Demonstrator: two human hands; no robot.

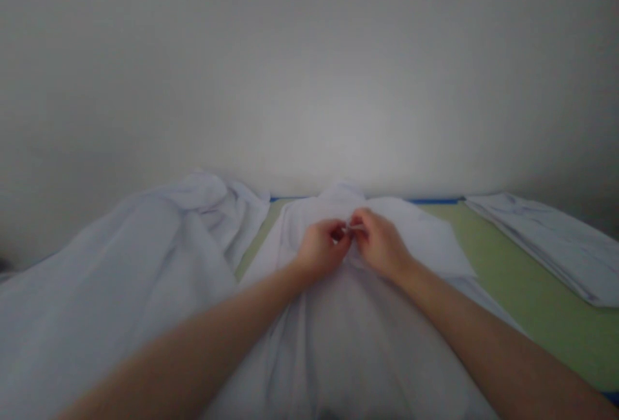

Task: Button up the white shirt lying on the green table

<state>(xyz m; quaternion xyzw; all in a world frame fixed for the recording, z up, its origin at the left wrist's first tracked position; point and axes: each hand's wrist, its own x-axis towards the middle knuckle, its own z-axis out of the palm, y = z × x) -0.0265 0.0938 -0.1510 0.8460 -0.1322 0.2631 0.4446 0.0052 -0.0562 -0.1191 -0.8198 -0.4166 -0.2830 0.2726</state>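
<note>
green table (525, 284), white garment (348, 349) under left hand (320, 250) and right hand (383, 247) — both pinching it

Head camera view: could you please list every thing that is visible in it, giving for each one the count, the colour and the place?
middle cloth: one, white, spread on the table in the centre, under both hands
cloth heap: one, white, crumpled, on the left side
folded cloth stack: one stack, white, far right; number of pieces cannot be told
table: one, green top, bare part on the right
blue edge: one strip, blue, along the table's far side
wall: one, pale grey, behind the table
left hand: one, bare, pinching the middle cloth
right hand: one, bare, pinching the same spot, fingertips meeting the left
</note>
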